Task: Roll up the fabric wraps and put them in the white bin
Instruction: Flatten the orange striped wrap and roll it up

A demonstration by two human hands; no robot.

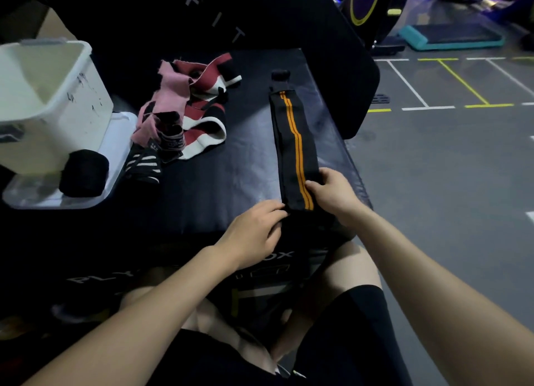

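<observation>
Both hands work at the near end of a black wrap with two orange stripes (294,145). The left hand (254,232) has its fingers curled in, the fingertips pinching the near left corner of the band. The right hand (332,192) pinches the near right edge, thumb lying on top just beside the orange stripes, the other fingers tucked under or behind the cloth where they cannot be seen. Between the two sets of fingertips the end of the wrap looks slightly lifted and thickened, which may be the first turn of a roll, though that is hard to make out.

From the fingers the wrap runs straight away across the black padded box (231,183), its long axis pointing away from the person, the stripes following that axis, and its far end near a small dark tab at the box's far edge.

It looks light, soft and elastic, likely to slip loose unless rolled tight, so holding both near corners and rolling forward seems the sound grip.

Well to the left of the fingers lie a heap of pink, red and white wraps (190,108), a rolled black wrap (83,173), and the white bin (43,96).
</observation>
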